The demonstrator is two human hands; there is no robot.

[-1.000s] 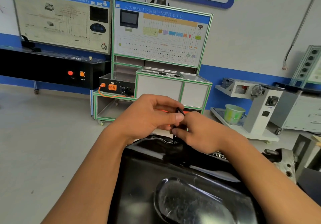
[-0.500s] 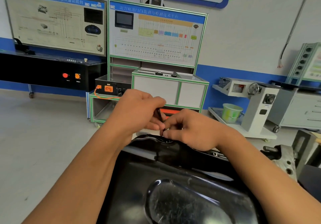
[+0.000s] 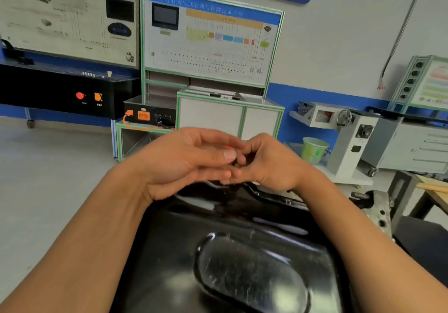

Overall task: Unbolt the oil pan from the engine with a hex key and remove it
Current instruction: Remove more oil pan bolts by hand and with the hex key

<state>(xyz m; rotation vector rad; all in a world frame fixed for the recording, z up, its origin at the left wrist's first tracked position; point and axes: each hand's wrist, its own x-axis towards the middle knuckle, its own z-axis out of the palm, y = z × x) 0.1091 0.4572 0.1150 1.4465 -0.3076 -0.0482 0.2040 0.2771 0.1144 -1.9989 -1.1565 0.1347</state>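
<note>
We regrip at the far rim of the oil pan [image 3: 169, 240].
Our left hand [image 3: 184, 164] has loosened open; the right hand [image 3: 271, 164] fingers [image 3: 249, 147] curl, contents hidden; unbolting unfinished.

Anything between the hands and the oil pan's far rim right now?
Nothing visible. The left hand and right hand meet just above the far rim of the black oil pan, and no other object sits between. What they hold is hidden.

The oil pan [image 3: 242, 266] at six o'clock is glossy black; at three o'clock, a pale green cup [image 3: 314, 149] against a blue wall stripe [image 3: 322, 99].
</note>
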